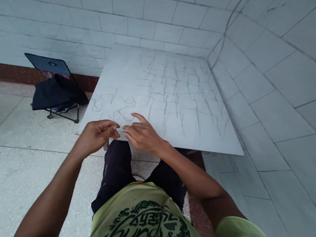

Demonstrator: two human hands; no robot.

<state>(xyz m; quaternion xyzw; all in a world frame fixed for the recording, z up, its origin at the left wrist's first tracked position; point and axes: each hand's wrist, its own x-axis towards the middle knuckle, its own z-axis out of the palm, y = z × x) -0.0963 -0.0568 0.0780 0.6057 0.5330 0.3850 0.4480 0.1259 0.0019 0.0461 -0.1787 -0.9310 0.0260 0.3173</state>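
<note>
A large white sheet (171,90) marked with grey scribbled lines and loops lies in front of me, leaning toward the tiled wall. My left hand (95,135) hovers at the sheet's near edge with its fingers curled into a pinch. My right hand (141,134) sits beside it, fingers bent and pressed together, index finger raised over the sheet. The fingertips of both hands nearly meet at the sheet's near edge. What they pinch, if anything, is too small to make out. My dark trousers (118,169) and green printed shirt (148,223) show below.
A small folding stool (56,88) with dark cloth on it stands at the left by the wall. A white tiled wall (280,80) runs along the right and back. A thin cable (231,13) hangs on the wall. Speckled floor (19,143) lies at the left.
</note>
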